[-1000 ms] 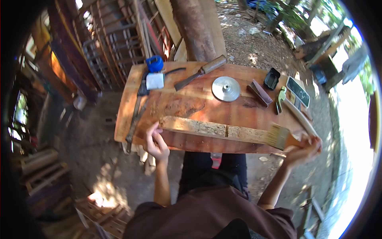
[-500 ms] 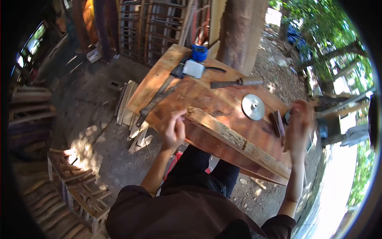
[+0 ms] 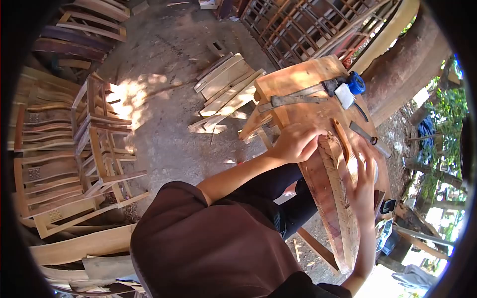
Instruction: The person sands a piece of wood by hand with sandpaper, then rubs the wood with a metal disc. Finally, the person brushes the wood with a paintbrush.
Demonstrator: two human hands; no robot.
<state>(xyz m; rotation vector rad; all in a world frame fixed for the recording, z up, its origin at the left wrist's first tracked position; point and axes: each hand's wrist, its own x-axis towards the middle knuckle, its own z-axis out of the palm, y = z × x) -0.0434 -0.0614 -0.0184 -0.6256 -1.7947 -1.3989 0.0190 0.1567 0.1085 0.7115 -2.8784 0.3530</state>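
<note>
A long rough wooden strip (image 3: 337,198) lies along the near side of a reddish workbench (image 3: 290,82). My left hand (image 3: 294,144) is closed around the strip's far end. My right hand (image 3: 362,185) rests further along, fingers spread flat over the strip and the bench top, with nothing seen in it. On the bench beyond my hands lie a long-handled hatchet (image 3: 298,98), a white block (image 3: 344,96), a blue tape measure (image 3: 356,83) and a chisel (image 3: 370,138).
Loose boards (image 3: 226,84) are stacked on the dirt floor left of the bench. Unfinished wooden chair frames (image 3: 94,141) stand at the left. Lattice frames (image 3: 308,25) lean behind the bench, beside a tree trunk (image 3: 407,74).
My head has swung left, so the bench now sits at the right. My right hand has come off the brush end and lies spread on the strip. My left hand stays on the strip's end.
</note>
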